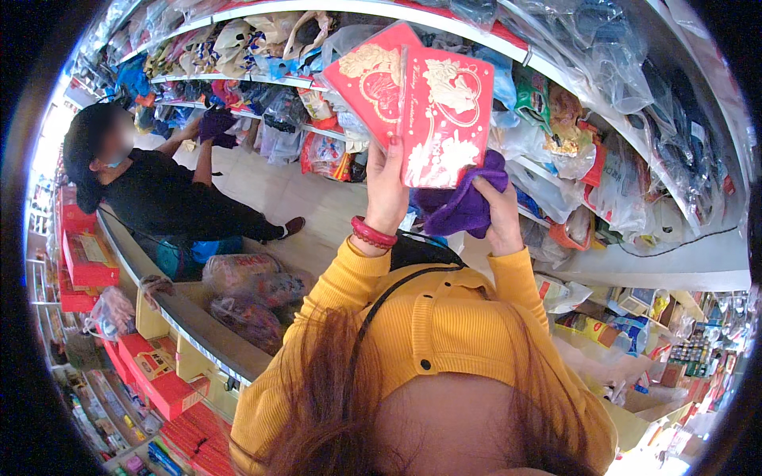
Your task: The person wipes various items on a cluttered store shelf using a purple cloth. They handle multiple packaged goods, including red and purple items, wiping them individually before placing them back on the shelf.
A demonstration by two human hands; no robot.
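My left hand (386,181) grips two flat red card packs in clear plastic, fanned apart above the fingers. The front pack (447,113) stands nearly upright and bears raised gold flowers, a heart outline and writing. Tilted to the left behind it is the second pack (372,83), with a similar gold design. A crumpled purple cloth (461,205) is bunched in my right hand (503,211). The cloth lies against the lower right corner of the front pack, and it hides part of my fingers.
Shelves ahead hold many plastic-bagged goods (625,190). To the left, a person in black (161,190) holds a purple cloth (217,126) at another shelf stretch. A counter (196,333) with red boxes (158,369) runs along my left. Filled bags (250,291) sit beside it.
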